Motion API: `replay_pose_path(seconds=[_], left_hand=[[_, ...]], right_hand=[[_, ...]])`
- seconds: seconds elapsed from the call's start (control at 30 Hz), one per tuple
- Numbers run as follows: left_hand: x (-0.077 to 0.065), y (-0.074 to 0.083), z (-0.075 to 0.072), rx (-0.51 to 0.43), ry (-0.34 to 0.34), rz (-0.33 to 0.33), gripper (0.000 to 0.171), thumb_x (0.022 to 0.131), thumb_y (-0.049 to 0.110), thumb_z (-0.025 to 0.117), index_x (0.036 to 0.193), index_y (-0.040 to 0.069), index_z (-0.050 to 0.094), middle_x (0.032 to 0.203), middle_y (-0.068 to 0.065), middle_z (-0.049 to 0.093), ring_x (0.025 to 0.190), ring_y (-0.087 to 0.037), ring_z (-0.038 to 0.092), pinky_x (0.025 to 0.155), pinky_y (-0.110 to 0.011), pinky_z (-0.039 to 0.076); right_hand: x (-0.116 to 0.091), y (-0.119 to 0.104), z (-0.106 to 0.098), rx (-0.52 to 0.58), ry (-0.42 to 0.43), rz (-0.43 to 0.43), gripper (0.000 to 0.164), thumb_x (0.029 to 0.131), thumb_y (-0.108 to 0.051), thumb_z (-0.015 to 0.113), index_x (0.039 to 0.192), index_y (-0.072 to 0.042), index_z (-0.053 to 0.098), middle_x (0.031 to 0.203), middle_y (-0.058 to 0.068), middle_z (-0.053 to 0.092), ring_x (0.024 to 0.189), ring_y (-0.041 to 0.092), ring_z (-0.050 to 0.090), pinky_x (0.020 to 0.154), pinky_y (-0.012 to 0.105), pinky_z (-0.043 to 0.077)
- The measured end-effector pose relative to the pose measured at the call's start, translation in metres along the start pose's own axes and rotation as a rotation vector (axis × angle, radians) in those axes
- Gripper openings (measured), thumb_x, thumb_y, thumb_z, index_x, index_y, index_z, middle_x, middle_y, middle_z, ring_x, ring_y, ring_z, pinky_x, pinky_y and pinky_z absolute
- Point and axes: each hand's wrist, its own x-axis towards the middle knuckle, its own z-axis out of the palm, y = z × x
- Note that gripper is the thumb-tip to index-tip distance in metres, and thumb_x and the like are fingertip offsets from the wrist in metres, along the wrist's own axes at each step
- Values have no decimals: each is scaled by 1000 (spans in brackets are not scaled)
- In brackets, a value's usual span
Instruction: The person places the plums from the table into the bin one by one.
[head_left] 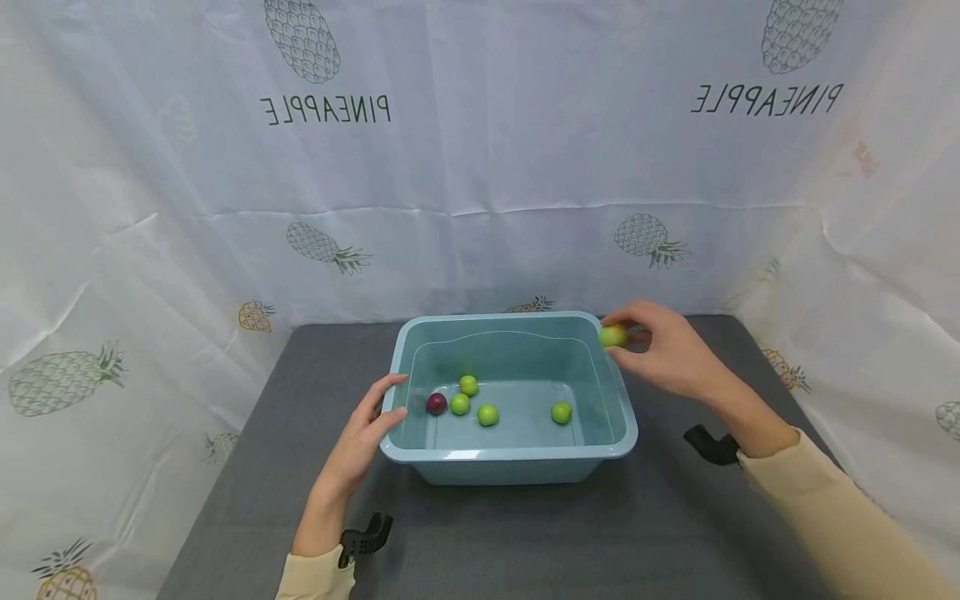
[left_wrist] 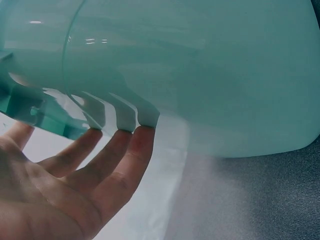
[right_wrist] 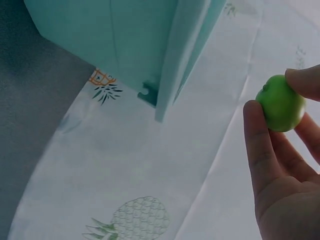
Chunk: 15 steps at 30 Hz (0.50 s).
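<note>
A light blue-green plastic basin stands on the dark table. At its left side my left hand grips the rim, thumb over the edge; in the left wrist view, fingertips press the outer wall. Over the right rear corner, my right hand pinches a small round green fruit between thumb and fingers, above the rim. On the basin floor lie a dark red fruit and several green ones, including one green fruit apart on the right.
Dark grey cloth covers the table. A white curtain printed with pineapples hangs behind and at both sides. Black wrist mounts sit on both forearms.
</note>
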Motion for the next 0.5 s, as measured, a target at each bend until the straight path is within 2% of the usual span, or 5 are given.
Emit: replay_pose_path(seconds=[0.5], left_hand=[[0, 3, 0, -3, 0, -15, 48, 105, 21, 54, 151, 17, 40, 165, -14, 20, 144, -40, 32, 105, -60, 34]], right_hand=[[14, -32, 3, -78, -86, -113, 28, 87, 0, 74, 114, -6, 69, 110, 5, 63, 94, 19, 62, 79, 39, 55]])
